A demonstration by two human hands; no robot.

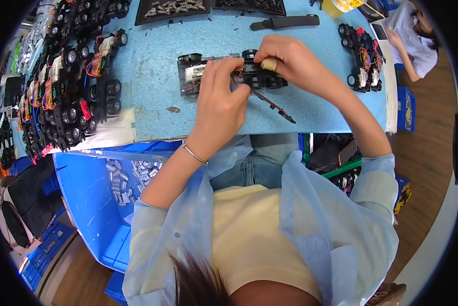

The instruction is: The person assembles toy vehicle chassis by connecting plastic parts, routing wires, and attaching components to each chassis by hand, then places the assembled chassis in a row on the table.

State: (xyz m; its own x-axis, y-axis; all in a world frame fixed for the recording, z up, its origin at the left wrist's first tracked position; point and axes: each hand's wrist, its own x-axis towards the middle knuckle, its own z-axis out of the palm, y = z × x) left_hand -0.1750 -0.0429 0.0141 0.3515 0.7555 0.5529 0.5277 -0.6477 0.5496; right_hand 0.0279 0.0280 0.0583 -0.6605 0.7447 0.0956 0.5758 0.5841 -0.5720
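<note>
A black toy truck chassis (190, 85) with black wheels and a white block at its left end lies on the blue work mat in front of me. My left hand (221, 97) is closed over its middle, with fingertips and thumb pressing near some wires. My right hand (295, 61) is bent over the chassis's right end, with fingers pinched by the wheels; what lies between them is hidden. A pale yellow piece (269, 64) covers or sits at its thumb tip. From beneath the chassis a thin dark strip (275, 106) sticks out toward me.
Many wired chassis (71, 92) are stacked at left, and several more (362, 58) stand at right. Black trays of screws (172, 7) and a dark flat tool (285, 22) lie at the back. A blue bin (81, 188) with metal parts is below. Another person (412, 41) is at far right.
</note>
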